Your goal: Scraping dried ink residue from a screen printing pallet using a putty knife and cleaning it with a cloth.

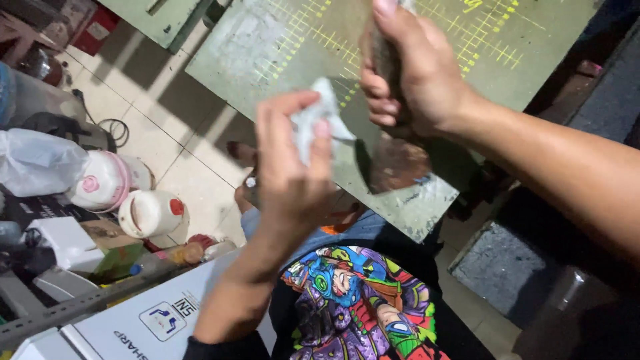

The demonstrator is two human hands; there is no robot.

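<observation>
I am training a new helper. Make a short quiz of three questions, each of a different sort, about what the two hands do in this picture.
1. True or false: the left hand pinches a small white cloth.
2. Which hand grips the dark, rusty tool?
A. left
B. right
C. neither
3. Fill in: the hands work above a green ___ with yellow grid lines.

Key:
1. True.
2. B, the right hand is closed around its upper part.
3. Mat.
</observation>
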